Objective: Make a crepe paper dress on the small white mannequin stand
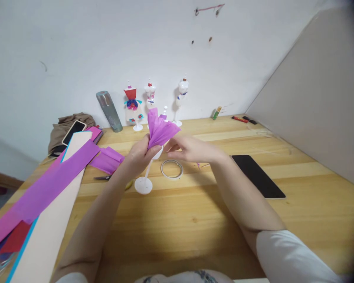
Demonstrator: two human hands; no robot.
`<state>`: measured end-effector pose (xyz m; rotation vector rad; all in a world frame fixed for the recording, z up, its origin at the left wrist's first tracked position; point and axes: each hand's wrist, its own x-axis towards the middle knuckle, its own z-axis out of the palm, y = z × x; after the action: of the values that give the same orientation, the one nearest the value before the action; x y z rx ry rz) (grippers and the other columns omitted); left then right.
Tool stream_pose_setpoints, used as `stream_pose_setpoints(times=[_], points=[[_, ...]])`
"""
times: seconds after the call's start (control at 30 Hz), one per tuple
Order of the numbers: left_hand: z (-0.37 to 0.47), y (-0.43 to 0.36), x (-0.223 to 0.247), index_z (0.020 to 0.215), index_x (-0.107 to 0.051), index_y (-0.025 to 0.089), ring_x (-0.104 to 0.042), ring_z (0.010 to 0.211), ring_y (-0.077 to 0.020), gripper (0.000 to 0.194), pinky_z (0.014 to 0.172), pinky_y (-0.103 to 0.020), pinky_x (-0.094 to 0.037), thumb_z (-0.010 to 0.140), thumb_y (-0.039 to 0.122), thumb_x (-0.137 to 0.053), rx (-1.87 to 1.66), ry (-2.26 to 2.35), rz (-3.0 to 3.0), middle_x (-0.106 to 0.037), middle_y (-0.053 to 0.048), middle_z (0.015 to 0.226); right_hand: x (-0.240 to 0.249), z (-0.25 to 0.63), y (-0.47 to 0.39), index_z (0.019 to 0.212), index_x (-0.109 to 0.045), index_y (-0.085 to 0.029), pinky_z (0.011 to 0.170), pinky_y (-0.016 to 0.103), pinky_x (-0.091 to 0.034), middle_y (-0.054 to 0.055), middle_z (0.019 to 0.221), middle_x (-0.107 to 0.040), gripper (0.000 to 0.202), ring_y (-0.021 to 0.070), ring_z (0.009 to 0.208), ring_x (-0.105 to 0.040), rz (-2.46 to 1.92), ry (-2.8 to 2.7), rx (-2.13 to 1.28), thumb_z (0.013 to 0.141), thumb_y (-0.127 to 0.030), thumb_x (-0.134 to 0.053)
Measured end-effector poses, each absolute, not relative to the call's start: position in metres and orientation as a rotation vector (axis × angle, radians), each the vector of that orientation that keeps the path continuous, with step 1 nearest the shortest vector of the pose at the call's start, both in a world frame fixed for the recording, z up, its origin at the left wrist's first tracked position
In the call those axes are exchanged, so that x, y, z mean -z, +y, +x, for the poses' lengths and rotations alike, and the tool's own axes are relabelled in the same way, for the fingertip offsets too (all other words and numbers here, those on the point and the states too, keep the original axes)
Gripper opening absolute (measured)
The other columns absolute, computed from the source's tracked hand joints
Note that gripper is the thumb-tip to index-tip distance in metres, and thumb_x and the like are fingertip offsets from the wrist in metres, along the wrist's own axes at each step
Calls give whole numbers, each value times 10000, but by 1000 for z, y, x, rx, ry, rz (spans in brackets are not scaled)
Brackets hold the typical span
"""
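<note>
In the head view, my left fingers point(153, 148) are clamped on the gathered purple crepe paper point(161, 129) against the small white round-based mannequin point(143, 185). My right fingers point(173, 146), curled and slightly apart, are beside it, just above the flat white tape ring point(172, 169).

"Where's room?"
"On the near counter point(171, 228), between the forearms point(244, 188)."
"What blocks farther in?"
"The white stand point(143, 185), the ring point(172, 178) just right of it, then dress forms point(131, 104) behind. Paper strips point(59, 179) crowd the left."
</note>
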<state>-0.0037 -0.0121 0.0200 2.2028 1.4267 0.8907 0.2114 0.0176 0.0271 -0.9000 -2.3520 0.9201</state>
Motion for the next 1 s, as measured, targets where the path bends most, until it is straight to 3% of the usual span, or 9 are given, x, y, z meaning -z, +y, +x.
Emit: stream_pose_setpoints(times=[0.1, 0.27, 0.5, 0.73, 1.0], points=[[-7, -22, -31, 873, -485, 242, -609, 748, -220, 245, 705, -344, -476, 926, 480, -463, -758, 1448, 2205, -637, -30, 801, -36, 236, 23, 928, -716, -232, 743, 372, -561, 43, 862, -759, 97, 227, 800, -704, -901, -2191, -856, 853, -285, -685], [-9, -29, -36, 798, -491, 253, -592, 695, -216, 281, 665, -340, -485, 943, 494, -486, -600, 1414, 2205, -621, -23, 736, -47, 246, 15, 864, -727, -239, 730, 380, -562, 44, 835, -730, 112, 210, 814, -689, -810, -1798, -770, 884, -340, -683], [-6, -31, -26, 905, -547, 241, -615, 768, -220, 185, 736, -352, -493, 943, 416, -498, -601, 1395, 2300, -637, -18, 778, -46, 230, 6, 885, -726, -265, 625, 350, -497, 31, 819, -664, 97, 178, 723, -602, -731, -1948, -745, 817, -319, -768], [-6, -29, -18, 938, -528, 209, -603, 750, -213, 258, 728, -336, -459, 994, 452, -462, -585, 1400, 2436, -613, -25, 801, -50, 230, 1, 700, -616, -252, 600, 346, -443, 24, 756, -612, 200, 157, 657, -539, -727, -1986, -688, 833, -315, -751], [3, -35, -26, 956, -514, 195, -630, 784, -244, 216, 681, -331, -416, 1041, 381, -443, -268, 1675, 2552, -632, -53, 860, -57, 230, -6, 812, -565, -267, 588, 332, -437, 18, 785, -615, 191, 153, 653, -538, -727, -1947, -742, 841, -359, -730]])
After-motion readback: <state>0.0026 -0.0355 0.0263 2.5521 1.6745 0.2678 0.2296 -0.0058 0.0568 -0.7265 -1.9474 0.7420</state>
